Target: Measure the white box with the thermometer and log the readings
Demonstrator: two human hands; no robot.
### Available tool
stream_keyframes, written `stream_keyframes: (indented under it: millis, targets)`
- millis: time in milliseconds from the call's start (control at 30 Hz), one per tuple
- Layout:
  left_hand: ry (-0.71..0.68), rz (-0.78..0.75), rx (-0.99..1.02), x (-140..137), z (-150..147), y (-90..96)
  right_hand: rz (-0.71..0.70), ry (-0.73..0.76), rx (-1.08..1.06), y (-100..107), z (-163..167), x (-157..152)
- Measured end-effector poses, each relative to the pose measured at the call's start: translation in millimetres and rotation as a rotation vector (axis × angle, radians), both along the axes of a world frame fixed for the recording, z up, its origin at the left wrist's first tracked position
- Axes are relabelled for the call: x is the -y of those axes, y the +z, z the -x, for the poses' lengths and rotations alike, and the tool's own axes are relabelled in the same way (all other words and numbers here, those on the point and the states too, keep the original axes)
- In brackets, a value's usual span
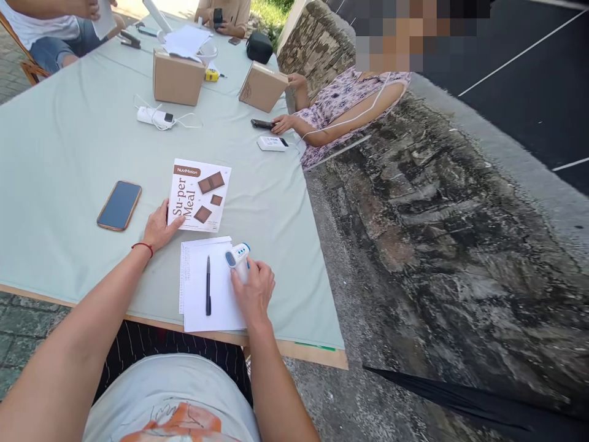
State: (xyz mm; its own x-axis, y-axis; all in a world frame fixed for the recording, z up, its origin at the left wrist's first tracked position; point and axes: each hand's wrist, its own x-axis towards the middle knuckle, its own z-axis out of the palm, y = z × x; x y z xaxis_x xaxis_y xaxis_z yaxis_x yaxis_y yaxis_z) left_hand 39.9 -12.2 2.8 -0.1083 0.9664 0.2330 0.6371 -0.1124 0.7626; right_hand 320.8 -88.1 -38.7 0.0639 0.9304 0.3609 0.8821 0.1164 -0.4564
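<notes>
My left hand [162, 226] grips the lower left corner of a white box [209, 199] printed "NutriMotion Su-per Meal" with pictures of chocolate pieces. Its thumb lies on the front and the fingers are behind, mostly hidden. In my right hand [255, 288] is a white and blue infrared thermometer [238, 256], gripped round its handle above the papers' right side. White sheets of paper [197, 316] lie at the table's near edge, with a black pen [208, 285] on top. Left of my left hand, a smartphone [119, 205] rests face up, its screen dark.
Two cardboard boxes, a larger one [177, 80] and a smaller one [262, 87], stand farther back on the cloth-covered table [59, 184]. A white power strip [154, 118] with cable lies before them. Other people sit at the far side and right; one touches a dark phone [262, 124].
</notes>
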Motion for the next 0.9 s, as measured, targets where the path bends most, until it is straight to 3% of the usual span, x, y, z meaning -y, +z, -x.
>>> stream_keyframes:
  millis: [67,200,367,533,767,900]
  targets:
    - [-0.001,-0.001,0.000,0,0,0.2,-0.048,0.114,-0.056,4,10,4]
    - [-0.003,-0.012,0.001,0,-1,-0.1,0.074,0.337,-0.132,6,38,15]
    - [-0.011,-0.022,0.005,0,-1,-1.6,0.141,0.342,-0.044,1,61,22]
    - [-0.002,-0.018,-0.010,0,-1,-2.6,0.173,0.324,-0.085,3,60,16]
    - [0.001,0.000,-0.015,0,-1,-6.2,0.316,0.411,-0.621,9,49,18]
    - [0.001,-0.010,-0.016,-1,0,-9.9,0.330,0.437,-0.751,7,46,23]
